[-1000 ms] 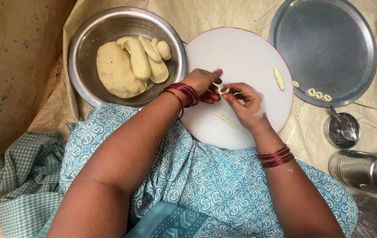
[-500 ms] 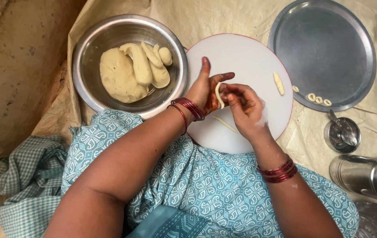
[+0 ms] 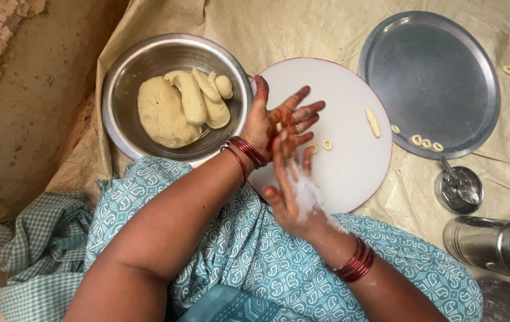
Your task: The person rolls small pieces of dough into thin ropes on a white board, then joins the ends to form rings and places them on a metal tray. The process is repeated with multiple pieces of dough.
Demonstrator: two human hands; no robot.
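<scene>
Far left we see a checked cloth (image 3: 34, 250) bunched on the floor, nothing on it. Next, a steel bowl (image 3: 112, 113) w/ the dough stock: one big dough lump (image 3: 162, 113) on its left side and several rolled dough logs (image 3: 192, 98) leaning across its right side, touching the lump. Just right of the bowl, over the near-left part of the white round board (image 3: 350, 83), the hands meet. The left hand (image 3: 279, 122) is palm-in, fingers spread and pointing away. The right hand (image 3: 294, 185) is flat, fingers together, laid across the left palm and motion-blurred, w/ a white floury smear on it. We read this as a palm-against-palm rubbing step. We can't tell if any dough sits between the palms. Nearest pieces: two small dough rings (image 3: 327, 144) on the board just beside the right fingertips, not touching them, and a short dough stick (image 3: 373, 121) further right on the board. In our judgement, handling bits that small calls for a light fingertip pinch, not a palm grip, as soft rings would squash. Then the steel plate (image 3: 434, 65), bare except for three finished rings (image 3: 425, 143) in a row at its near rim. Near right: a small steel cup (image 3: 459, 188) holding a spoon, contents unclear, and a steel canister (image 3: 487, 238) on its side, inside hidden.
</scene>
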